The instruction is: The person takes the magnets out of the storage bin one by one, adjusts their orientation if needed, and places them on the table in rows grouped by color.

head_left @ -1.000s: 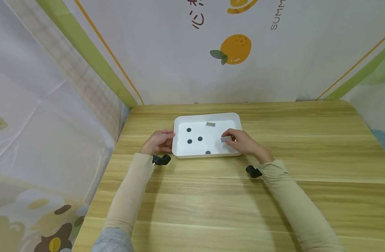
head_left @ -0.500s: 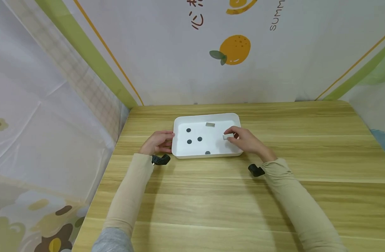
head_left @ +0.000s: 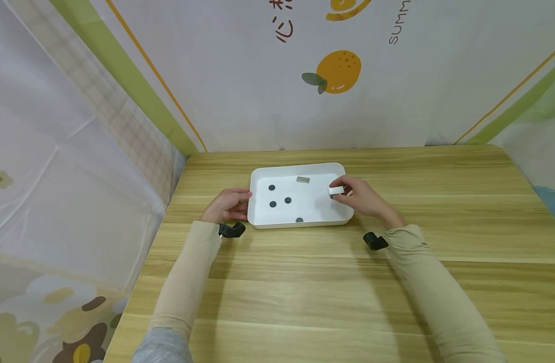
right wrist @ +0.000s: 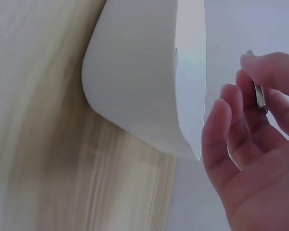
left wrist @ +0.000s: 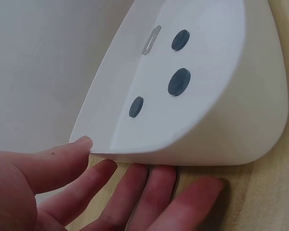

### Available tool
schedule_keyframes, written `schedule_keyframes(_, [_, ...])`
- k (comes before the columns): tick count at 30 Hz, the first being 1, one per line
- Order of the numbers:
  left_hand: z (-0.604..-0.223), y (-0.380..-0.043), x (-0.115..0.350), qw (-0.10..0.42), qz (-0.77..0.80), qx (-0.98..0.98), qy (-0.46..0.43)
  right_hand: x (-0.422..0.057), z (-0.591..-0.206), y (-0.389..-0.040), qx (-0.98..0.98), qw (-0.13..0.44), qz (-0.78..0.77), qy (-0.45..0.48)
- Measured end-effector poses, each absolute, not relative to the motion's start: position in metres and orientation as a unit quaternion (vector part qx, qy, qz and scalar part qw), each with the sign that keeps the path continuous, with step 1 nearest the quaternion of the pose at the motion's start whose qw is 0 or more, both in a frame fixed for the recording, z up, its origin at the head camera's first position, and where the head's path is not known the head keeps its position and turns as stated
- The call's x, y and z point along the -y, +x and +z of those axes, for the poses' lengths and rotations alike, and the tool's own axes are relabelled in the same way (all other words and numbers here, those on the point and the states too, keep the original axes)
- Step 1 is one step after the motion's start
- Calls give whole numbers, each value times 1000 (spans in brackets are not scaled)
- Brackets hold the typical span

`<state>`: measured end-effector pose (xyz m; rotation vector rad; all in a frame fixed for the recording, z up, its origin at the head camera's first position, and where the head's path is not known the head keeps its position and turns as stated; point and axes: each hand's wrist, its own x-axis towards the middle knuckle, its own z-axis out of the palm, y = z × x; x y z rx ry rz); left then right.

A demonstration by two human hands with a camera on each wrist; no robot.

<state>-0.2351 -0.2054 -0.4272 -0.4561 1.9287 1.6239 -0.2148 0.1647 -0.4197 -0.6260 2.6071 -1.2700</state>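
Observation:
A shallow white tray point(head_left: 311, 209) lies on the table. My left hand point(head_left: 227, 205) holds its left end; in the left wrist view the thumb is at the rim and the fingers are against the outer wall. My right hand point(head_left: 361, 197) pinches a small silvery rectangular bar point(head_left: 335, 190) above the tray's right side. Something dark shows just under this bar, too small to tell what. Several black discs point(head_left: 288, 200) lie in the tray. A second silvery bar point(head_left: 302, 179) lies near its far wall.
The wooden tabletop point(head_left: 286, 292) runs out to both sides and in front of the tray. A printed cloth point(head_left: 241, 91) hangs behind the table, and another pale cloth point(head_left: 77, 191) hangs at the left. Each wrist carries a small black camera point(head_left: 232, 230).
My right hand has moved right and slightly away from me with the silvery bar, which has turned to show a paler face. My left hand and the discs have stayed in place.

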Motion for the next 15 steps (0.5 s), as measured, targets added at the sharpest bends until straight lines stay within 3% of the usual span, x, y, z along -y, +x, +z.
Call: schedule_keyframes(15, [-425, -233, 204, 284, 599, -731, -163, -189, -425, -223, -883, 72, -431, -173])
